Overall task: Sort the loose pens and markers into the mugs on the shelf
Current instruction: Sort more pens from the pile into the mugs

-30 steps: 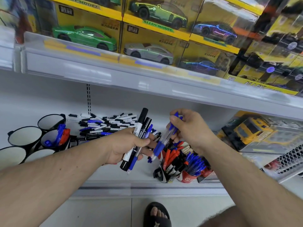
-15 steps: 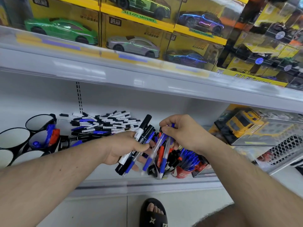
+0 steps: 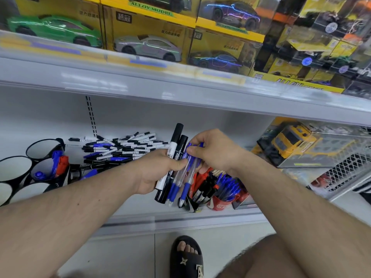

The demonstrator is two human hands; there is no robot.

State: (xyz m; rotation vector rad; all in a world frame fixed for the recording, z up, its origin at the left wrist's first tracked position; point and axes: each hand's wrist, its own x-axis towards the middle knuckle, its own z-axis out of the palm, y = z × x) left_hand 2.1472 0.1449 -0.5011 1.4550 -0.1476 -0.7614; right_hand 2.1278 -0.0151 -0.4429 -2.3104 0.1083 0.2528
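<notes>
Blue-gripped pens (image 3: 185, 178), a second ago pinched apart in the right hand (image 3: 214, 155), are now pressed beside two black markers (image 3: 174, 155) clutched in the left hand (image 3: 158, 171), bundled for sorting into mugs (image 3: 224, 201).

Green strip label (image 3: 151, 9) w/ dark letters "ALLOY MODEL", on yellow toy-car box at upper shelf, center. Black square logo (image 3: 123, 17) w/ 2 white Chinese characters, top-left corner of silver-car box; a similar one, partly cut off, on the next box to the right. Small black Chinese print on the yellow boxes, too fine to read. Large black letters "ALLOY" (image 3: 288, 82), cut by the shelf's front edge, on yellow box toward the shelf's right end. Marker barrel labels and red mug's white print (image 3: 221, 206): unreadable.
</notes>
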